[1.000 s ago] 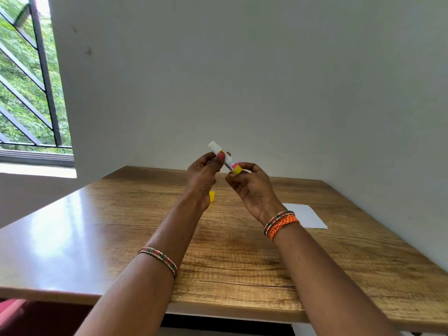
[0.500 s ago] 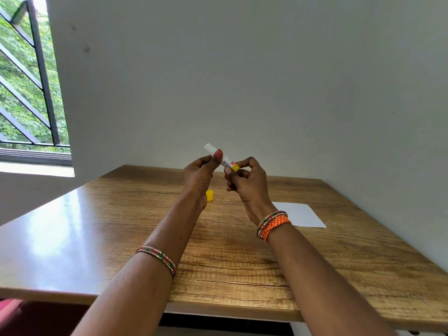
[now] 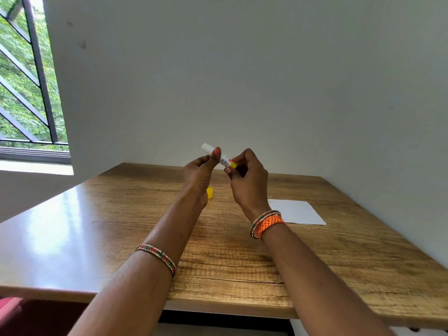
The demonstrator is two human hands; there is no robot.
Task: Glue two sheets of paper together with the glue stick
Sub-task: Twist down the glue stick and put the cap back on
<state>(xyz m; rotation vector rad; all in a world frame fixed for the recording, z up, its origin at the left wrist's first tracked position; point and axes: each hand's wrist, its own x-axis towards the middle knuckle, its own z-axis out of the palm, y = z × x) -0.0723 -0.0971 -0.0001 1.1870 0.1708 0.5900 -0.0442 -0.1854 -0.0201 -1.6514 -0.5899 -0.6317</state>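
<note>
Both hands hold an uncapped glue stick [image 3: 225, 160] in the air above the wooden table [image 3: 121, 226]. My left hand [image 3: 197, 170] pinches its white barrel near the exposed tip, which points up and to the left. My right hand [image 3: 247, 177] pinches the yellow base end between thumb and fingers. The yellow cap [image 3: 210, 192] stands on the table below the hands, partly hidden by my left wrist. White paper [image 3: 295, 212] lies flat on the table to the right, behind my right wrist; I cannot tell how many sheets.
A white wall runs along the table's far and right edges. A barred window [image 3: 26, 76] opens at the upper left. Something red [image 3: 12, 306] shows below the table's near left edge.
Both hands have kept their hold on the glue stick and barely shifted. My right hand's fingers have changed position on the yellow base.
</note>
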